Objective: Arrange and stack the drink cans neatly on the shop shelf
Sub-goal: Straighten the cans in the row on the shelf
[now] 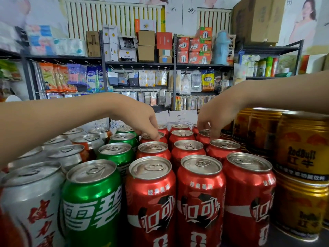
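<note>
Upright drink cans stand in rows before me: silver cans (30, 198) at the left, a row of green cans (92, 198), three rows of red cola cans (151, 198) in the middle, and gold Red Bull cans (302, 150) stacked two high at the right. My left hand (142, 122) reaches in from the left, and its downward-pointing fingertips touch the top of a red can (151, 136) in the left red row. From the right comes my right hand (215, 118), whose fingertips touch the top of a red can (205, 133) far back in the right red row.
White cotton packs (178, 116) lie behind the cans. Beyond them stand dark metal shelves (138, 64) with hanging packets and boxes, and large cardboard cartons (258, 18) sit on top at the right. The gold stack rises above the red cans' tops.
</note>
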